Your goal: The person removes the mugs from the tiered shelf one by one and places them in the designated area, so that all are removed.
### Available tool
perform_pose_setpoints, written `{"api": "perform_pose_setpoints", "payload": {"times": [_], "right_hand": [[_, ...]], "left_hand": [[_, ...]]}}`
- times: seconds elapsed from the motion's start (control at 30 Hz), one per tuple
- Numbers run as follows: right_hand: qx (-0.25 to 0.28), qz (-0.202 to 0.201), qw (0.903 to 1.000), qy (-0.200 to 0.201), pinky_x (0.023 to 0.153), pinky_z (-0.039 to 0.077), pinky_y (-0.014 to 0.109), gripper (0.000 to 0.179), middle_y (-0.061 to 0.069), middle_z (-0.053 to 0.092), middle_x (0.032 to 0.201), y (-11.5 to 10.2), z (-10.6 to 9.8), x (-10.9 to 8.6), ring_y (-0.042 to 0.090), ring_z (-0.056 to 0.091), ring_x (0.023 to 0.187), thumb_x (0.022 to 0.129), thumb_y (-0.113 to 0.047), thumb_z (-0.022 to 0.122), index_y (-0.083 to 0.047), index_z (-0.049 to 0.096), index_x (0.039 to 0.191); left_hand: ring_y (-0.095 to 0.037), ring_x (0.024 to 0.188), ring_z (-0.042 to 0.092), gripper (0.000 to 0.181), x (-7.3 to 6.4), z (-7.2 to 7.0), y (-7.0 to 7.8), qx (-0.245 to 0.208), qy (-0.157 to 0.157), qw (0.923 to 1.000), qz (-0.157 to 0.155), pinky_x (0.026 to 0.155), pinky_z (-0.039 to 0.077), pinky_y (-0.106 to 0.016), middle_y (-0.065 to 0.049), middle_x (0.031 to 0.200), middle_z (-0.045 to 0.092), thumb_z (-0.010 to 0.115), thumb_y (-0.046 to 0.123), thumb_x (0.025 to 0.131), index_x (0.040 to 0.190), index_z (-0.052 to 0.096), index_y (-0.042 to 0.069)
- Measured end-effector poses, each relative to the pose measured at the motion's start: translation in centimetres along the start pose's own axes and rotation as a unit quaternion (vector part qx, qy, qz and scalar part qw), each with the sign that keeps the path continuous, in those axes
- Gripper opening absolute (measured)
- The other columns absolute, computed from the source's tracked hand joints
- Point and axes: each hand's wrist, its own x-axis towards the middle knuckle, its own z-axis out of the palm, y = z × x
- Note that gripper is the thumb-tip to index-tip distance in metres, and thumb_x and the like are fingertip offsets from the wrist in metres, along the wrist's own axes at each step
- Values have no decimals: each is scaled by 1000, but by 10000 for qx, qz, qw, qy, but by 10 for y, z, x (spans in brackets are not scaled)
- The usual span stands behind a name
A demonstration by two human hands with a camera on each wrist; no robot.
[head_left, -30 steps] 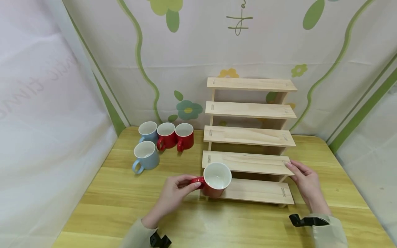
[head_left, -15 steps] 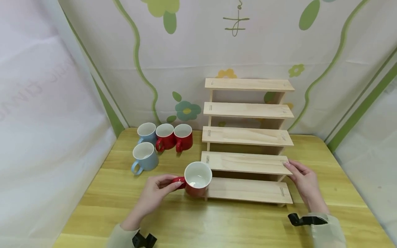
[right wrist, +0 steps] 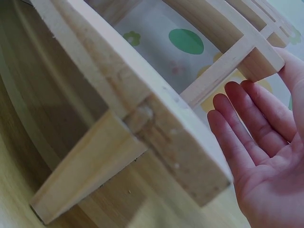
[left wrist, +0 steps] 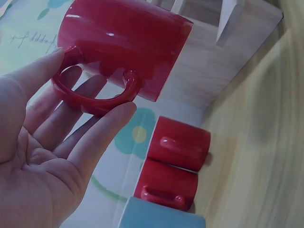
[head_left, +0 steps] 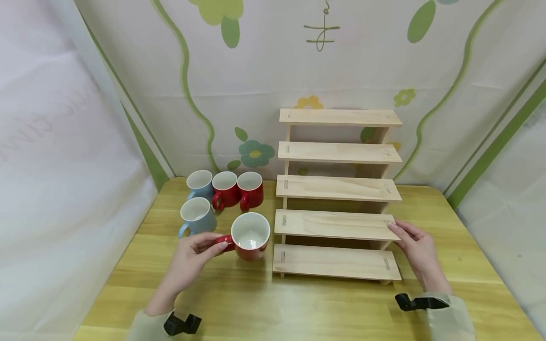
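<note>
In the head view my left hand pinches the handle of a red mug with a white inside. The mug hangs upright, left of the stepped wooden shelf rack. Thumb and fingers meet on its handle in the left wrist view. My right hand holds the right end of the rack's second board from the bottom, thumb on top. The right wrist view shows the thumb at a board end and the other fingers spread beneath.
Two more red mugs stand on the wooden table at the back left. Beside them are two light blue mugs, one behind the other. A white printed cloth hangs behind the rack.
My left hand has carried the red mug leftward, away from in front of the rack's lowest board, and slightly farther back. The right hand keeps its place on the rack.
</note>
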Motion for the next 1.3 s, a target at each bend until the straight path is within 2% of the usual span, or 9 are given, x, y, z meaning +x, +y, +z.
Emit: {"api": "perform_pose_setpoints", "payload": {"times": [0.37, 0.67, 0.9, 1.17, 1.3], "right_hand": [[31, 5, 10000, 5, 85, 55, 18, 27, -8, 65, 118, 1, 0, 1, 1, 65, 102, 97, -16, 73, -10, 74, 123], [83, -30, 10000, 21, 85, 55, 18, 26, -9, 66, 116, 0, 0, 2, 2, 65, 102, 97, -13, 72, -9, 74, 123], [122, -63, 9999, 50, 84, 56, 18, 24, -9, 68, 114, 1, 1, 3, 3, 66, 101, 97, -11, 72, -10, 76, 120], [242, -76, 9997, 22, 84, 56, 18, 23, -8, 69, 113, 1, 0, 2, 3, 67, 101, 97, -9, 71, -9, 76, 120], [217, -57, 9997, 19, 84, 55, 18, 24, -9, 68, 114, 0, 1, 1, 3, 66, 102, 97, -10, 71, -9, 75, 120]], "left_hand": [[-17, 89, 73, 17, 2, -3, -2, 183, 397, 9988, -240, 78, 61, -28, -12, 102, 75, 73, 6, 94, 110, 74, -2], [-21, 92, 73, 20, 7, -3, -6, 25, 637, 9976, -279, 78, 61, -29, -15, 103, 74, 75, 8, 94, 111, 74, -3], [-22, 95, 73, 26, 12, 2, -11, -301, 1069, 9912, -716, 80, 61, -31, -19, 107, 73, 75, 11, 94, 114, 72, -6], [-21, 93, 74, 22, 17, 9, -24, -478, 1557, 9852, -537, 78, 60, -33, -22, 106, 73, 75, 6, 94, 110, 72, -8], [-22, 93, 74, 21, 19, 13, -30, -475, 1693, 9825, -613, 78, 61, -32, -20, 105, 74, 76, 7, 92, 109, 74, -6]]}}
